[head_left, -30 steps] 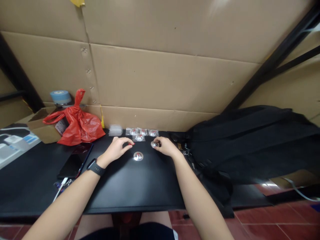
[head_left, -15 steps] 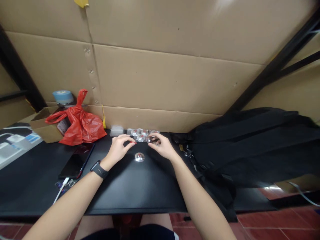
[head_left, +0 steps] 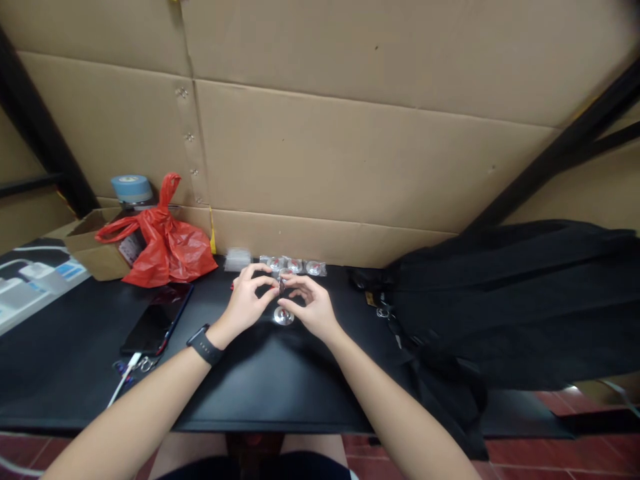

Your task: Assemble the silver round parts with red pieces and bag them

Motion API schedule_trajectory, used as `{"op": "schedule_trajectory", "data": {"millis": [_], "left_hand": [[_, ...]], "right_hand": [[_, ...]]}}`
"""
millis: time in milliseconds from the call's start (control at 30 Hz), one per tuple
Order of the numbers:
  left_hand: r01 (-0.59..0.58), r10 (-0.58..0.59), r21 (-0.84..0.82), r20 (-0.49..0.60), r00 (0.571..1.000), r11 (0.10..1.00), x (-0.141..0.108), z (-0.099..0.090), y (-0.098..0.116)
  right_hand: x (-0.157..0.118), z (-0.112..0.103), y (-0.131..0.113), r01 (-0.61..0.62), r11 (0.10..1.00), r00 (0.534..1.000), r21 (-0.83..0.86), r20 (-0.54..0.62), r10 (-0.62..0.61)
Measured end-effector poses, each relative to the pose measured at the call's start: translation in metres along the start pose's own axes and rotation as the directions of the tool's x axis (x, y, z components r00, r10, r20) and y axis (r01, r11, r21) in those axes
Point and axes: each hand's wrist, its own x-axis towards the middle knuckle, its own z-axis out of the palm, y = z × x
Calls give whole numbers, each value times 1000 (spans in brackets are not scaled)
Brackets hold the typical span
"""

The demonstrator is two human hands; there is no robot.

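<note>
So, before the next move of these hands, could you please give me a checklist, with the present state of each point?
1. Upper disc secured: ok; the right hand pinches it, turned edge-on.
2. Left hand gripping that disc too: cannot tell; its fingertips are at the disc, but grip or mere touch is unclear.
3. Lower disc lying flat on the black table: ok.
4. Small red thing by the left hand identified: cannot tell; mostly hidden.
5. Phone apart from both hands: ok, off to the left.
</note>
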Motion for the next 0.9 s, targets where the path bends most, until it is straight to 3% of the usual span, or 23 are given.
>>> {"op": "schedule_trajectory", "data": {"millis": [233, 500, 667, 767, 900], "left_hand": [[-50, 52, 50, -36, 998, 997, -2, 1, 0], [-101, 123, 154, -139, 983, 983, -4, 1, 6], [-111, 112, 12, -121, 986, 994, -3, 0, 7], [-89, 84, -159, -37, 996, 983, -1, -1, 1], [-98, 111, -73, 189, 976, 992, 0, 2, -11]], "right_hand": [[1, -1, -2, 76, 983, 997, -164, -3, -78], [3, -2, 1, -20, 992, 998, -127, 56, 27], [4, -5, -4, 64, 977, 994, -201, 100, -44], [4, -8, -8, 107, 946, 990, -307, 116, -74], [5, -12, -11, 152, 916, 985, -371, 135, -109]]}}
